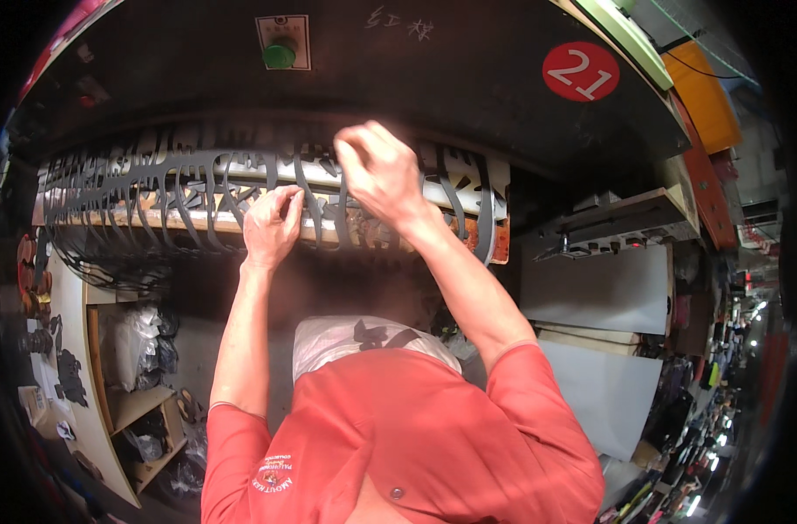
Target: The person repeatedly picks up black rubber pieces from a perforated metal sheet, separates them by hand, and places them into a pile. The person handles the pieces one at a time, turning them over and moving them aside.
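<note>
Cut sheet, one: dark web (pixel 311 203) of narrow curved strips with open gaps, lying across the worktop (pixel 501 237) and hanging over its near edge. Judged light and limp, since the strips droop freely; the matt surface suggests little slip; the thin strips likely stretch, tangle or tear if pulled singly. Best hold: the broader junctions where strips meet, both hands spread apart. Small offcuts (pixel 241 197), dark, several: on the worktop, among the strips. Left hand (pixel 272 227): above the worktop's near edge, at the web, fingers curled, thumb near forefinger; whether anything is pinched cannot be told. Right hand (pixel 380 175): over the worktop, fingers loosely curled, blurred; any hold cannot be told. Black panel (pixel 433 87), one: beyond the worktop, bearing a green button (pixel 279 57).
</note>
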Tool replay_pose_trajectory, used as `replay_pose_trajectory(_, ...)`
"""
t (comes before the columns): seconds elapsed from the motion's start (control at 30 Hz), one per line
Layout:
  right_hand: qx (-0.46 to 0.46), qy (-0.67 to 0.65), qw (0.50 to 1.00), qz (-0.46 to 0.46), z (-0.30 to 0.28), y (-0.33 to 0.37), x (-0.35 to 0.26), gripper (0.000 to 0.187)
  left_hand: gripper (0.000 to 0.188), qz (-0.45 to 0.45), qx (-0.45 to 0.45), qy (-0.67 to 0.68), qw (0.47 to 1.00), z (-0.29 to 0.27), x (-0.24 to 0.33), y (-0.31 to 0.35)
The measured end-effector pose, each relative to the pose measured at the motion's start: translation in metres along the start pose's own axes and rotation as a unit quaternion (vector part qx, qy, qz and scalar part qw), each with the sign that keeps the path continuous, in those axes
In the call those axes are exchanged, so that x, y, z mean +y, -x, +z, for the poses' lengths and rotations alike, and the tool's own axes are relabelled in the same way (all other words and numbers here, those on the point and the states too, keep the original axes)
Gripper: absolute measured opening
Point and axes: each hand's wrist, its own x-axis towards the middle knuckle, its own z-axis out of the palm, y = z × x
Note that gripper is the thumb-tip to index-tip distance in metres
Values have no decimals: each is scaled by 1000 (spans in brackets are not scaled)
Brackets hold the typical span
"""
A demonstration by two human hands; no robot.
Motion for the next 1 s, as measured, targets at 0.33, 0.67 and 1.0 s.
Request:
replay_pose_trajectory(0.33,-67,-69,981,169,-10,119,-12,6,10,-17,2,-14,1000,0,11,-4)
replay_pose_trajectory(0.67,-79,-57,987,130,-17,120,-7,7,14,-66,-5,8,998,2,18,0)
replay_pose_trajectory(1.0,-92,-132,969,189,-27,125,-2,8,14,-74,-16,-17,997,3,29,1)
